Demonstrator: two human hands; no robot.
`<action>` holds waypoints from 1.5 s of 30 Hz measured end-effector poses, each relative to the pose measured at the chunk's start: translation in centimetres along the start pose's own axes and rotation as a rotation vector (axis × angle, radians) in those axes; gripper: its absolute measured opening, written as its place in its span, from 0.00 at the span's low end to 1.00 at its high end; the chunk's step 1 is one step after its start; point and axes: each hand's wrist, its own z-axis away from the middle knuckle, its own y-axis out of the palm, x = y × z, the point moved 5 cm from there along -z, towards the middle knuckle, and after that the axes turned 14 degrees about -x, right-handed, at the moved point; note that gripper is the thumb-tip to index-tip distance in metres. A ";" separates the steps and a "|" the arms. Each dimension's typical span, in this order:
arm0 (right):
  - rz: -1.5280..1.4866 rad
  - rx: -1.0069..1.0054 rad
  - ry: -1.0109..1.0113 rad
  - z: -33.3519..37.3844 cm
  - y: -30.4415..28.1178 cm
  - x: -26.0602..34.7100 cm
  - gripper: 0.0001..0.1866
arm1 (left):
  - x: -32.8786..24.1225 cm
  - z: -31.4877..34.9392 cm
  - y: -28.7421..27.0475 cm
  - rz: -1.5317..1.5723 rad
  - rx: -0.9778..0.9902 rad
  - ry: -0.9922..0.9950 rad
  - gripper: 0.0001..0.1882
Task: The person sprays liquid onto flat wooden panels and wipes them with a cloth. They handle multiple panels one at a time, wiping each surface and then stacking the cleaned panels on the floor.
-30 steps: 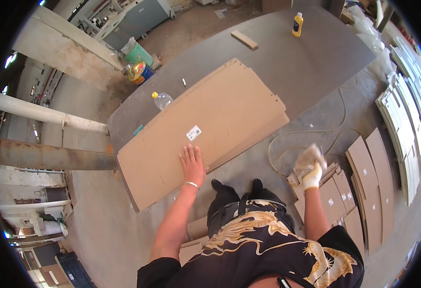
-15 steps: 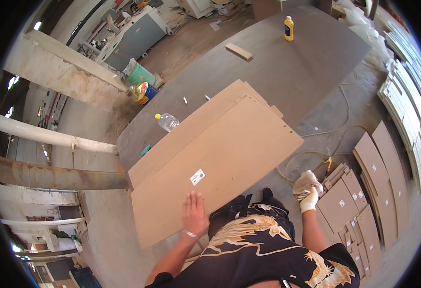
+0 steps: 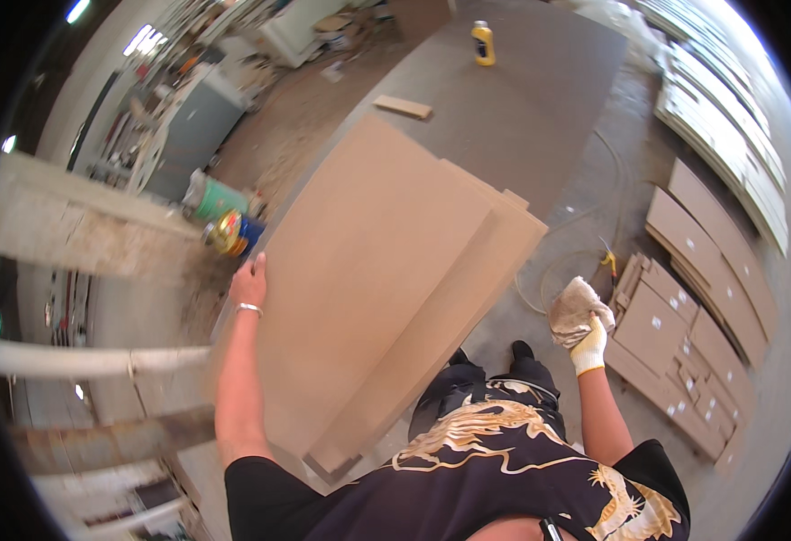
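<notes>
My bare left hand grips the far left edge of a large flat brown board, with my arm stretched along its left side. This board lies across another brown board, whose near right strip shows beneath it. Off to the right, my right hand, in a white knit glove, is closed on a crumpled beige cloth. The cloth is held away from the boards, above the floor.
A dark grey tabletop carries a yellow bottle and a small wood strip. Stacked brown panels lie on the floor to the right, near a hose with a yellow nozzle. Buckets stand beyond the table's left side.
My left hand has gone from lying flat near the label to the far left edge. The top board has swung left and its labelled face no longer shows. The right hand still holds the cloth.
</notes>
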 end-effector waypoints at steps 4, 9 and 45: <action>-0.193 0.000 -0.001 6.5 -4.3 1.1 0.23 | 1.1 2.1 8.2 0.068 0.150 -0.026 0.37; -0.320 -0.203 -0.047 10.4 -7.6 1.7 0.23 | -1.0 6.1 11.3 0.148 0.172 0.090 0.28; 0.311 0.529 0.293 21.7 28.8 -21.5 0.30 | -18.9 2.9 0.3 0.090 -0.282 0.980 0.09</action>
